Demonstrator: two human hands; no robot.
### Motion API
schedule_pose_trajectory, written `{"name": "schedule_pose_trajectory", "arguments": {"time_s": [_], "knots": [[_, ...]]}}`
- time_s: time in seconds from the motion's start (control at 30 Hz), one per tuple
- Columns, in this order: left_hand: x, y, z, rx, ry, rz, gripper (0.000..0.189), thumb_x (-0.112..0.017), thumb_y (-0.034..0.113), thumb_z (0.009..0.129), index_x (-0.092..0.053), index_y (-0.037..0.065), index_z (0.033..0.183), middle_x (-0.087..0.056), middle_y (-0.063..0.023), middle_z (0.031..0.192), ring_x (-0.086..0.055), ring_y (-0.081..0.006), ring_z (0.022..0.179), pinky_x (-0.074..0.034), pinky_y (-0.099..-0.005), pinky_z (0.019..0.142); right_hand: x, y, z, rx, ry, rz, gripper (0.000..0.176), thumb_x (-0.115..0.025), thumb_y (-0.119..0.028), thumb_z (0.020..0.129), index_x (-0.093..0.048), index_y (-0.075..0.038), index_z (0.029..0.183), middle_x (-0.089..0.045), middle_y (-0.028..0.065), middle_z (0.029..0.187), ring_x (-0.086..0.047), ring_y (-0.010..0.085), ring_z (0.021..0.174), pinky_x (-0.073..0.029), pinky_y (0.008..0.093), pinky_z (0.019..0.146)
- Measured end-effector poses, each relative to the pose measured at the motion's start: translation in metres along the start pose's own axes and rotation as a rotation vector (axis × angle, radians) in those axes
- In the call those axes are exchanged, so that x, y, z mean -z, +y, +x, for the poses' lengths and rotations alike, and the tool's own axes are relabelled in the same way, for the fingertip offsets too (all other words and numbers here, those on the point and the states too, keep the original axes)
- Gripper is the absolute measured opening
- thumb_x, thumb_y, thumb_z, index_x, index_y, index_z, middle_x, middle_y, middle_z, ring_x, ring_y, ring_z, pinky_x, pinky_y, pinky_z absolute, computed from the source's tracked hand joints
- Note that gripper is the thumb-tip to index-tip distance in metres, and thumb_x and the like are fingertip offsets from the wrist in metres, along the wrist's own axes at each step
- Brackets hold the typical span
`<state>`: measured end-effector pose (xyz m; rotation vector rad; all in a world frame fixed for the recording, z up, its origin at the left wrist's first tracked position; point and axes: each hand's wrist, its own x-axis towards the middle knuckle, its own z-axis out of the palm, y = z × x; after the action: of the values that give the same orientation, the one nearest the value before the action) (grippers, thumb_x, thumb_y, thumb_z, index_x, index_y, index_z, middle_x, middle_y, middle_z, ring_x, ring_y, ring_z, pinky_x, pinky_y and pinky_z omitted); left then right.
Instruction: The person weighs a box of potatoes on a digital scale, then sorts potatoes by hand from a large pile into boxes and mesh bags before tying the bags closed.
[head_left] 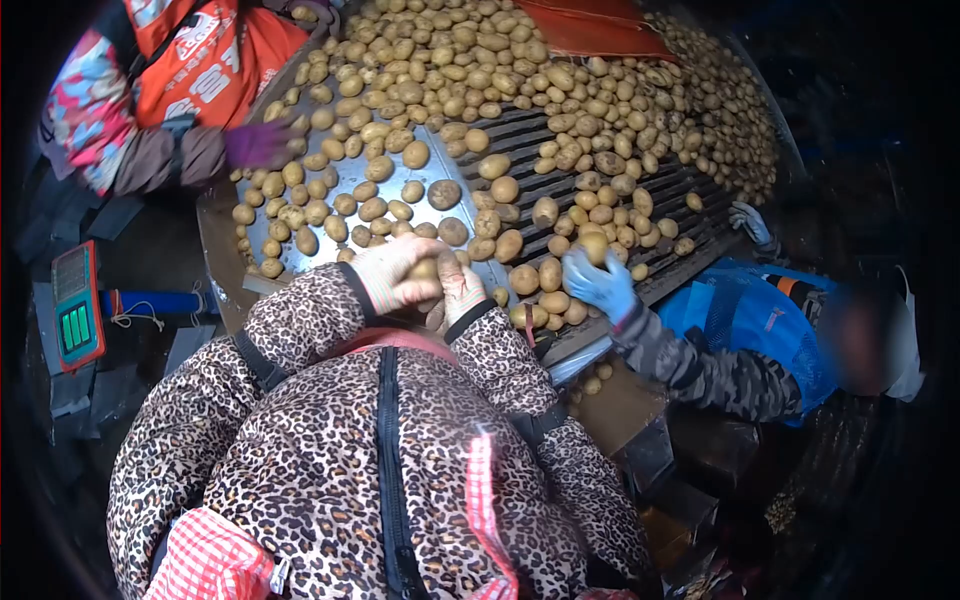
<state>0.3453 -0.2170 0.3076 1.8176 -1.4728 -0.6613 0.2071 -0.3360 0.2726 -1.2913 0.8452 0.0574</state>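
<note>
Left hand (pixel 392 272) and right hand (pixel 462 292), both gloved, clasp one potato (pixel 425 268) between them above the near edge of the sorting table (pixel 515 130). This two-handed grip probably steadies it clear of the loose pile. At right, a co-worker's blue-gloved hand (pixel 598 287) grips another.

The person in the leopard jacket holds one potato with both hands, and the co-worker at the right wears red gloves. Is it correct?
Not fully: in the head view the co-worker's glove is blue, not red. The left hand and right hand do hold one potato.
</note>
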Motion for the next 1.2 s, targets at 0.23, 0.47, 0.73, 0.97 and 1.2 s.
{"name": "schedule_pose_trajectory", "arguments": {"time_s": [0.23, 0.47, 0.73, 0.97, 1.2], "knots": [[0.018, -0.059, -0.008, 0.217, 0.307, 0.288, 0.042, -0.052, 0.022, 0.088, -0.046, 0.007, 0.127, -0.041, -0.0251, 0.128, -0.043, -0.04, 0.118, -0.038, -0.0428, 0.1, 0.12, -0.069, 0.016, 0.193, 0.584, -0.448, 0.038, -0.056, -0.02, 0.088, -0.052, -0.001, 0.121, -0.06, 0.0203, 0.116, -0.059, 0.0288, 0.106, -0.046, 0.0367, 0.094], [0.006, -0.052, -0.036, 0.262, 0.101, 0.069, 0.043, -0.054, 0.021, 0.087, -0.047, 0.006, 0.127, -0.037, -0.0221, 0.133, -0.041, -0.0362, 0.124, -0.036, -0.0395, 0.103, 0.129, -0.069, 0.135, -0.194, 0.339, -1.286, 0.066, -0.071, -0.027, 0.075, -0.041, -0.027, 0.133, -0.044, 0.0195, 0.126, -0.049, 0.0333, 0.117, -0.045, 0.0419, 0.096], [0.031, 0.028, 0.002, 0.131, 0.193, -0.076, 0.06, -0.062, 0.033, 0.081, -0.043, 0.003, 0.129, -0.052, -0.0179, 0.106, -0.054, -0.0324, 0.096, -0.044, -0.0396, 0.086, 0.068, -0.073, 0.022, 0.21, -0.359, 0.785, 0.03, -0.07, -0.013, 0.074, -0.057, -0.003, 0.1, -0.064, 0.0118, 0.094, -0.063, 0.0168, 0.075, -0.053, 0.0253, 0.06], [0.035, 0.07, 0.022, 0.034, 0.011, 0.284, 0.059, -0.068, 0.048, 0.072, -0.056, 0.005, 0.112, -0.05, -0.0152, 0.094, -0.056, -0.0334, 0.088, -0.048, -0.0385, 0.077, -0.002, -0.072, -0.036, 0.102, -0.099, 0.545, 0.048, -0.048, -0.045, 0.092, -0.048, -0.003, 0.117, -0.054, 0.0104, 0.103, -0.059, 0.02, 0.083, -0.053, 0.0291, 0.061], [0.021, 0.063, 0.012, 0.127, 0.225, -0.074, 0.021, -0.054, 0.023, 0.086, -0.056, 0.003, 0.092, -0.055, -0.0117, 0.082, -0.059, -0.0266, 0.078, -0.047, -0.0367, 0.069, -0.027, -0.054, -0.023, -0.099, 0.239, 0.736, 0.05, -0.047, -0.05, 0.091, -0.054, -0.005, 0.11, -0.058, 0.0079, 0.079, -0.058, 0.0177, 0.057, -0.047, 0.0281, 0.042]]}}
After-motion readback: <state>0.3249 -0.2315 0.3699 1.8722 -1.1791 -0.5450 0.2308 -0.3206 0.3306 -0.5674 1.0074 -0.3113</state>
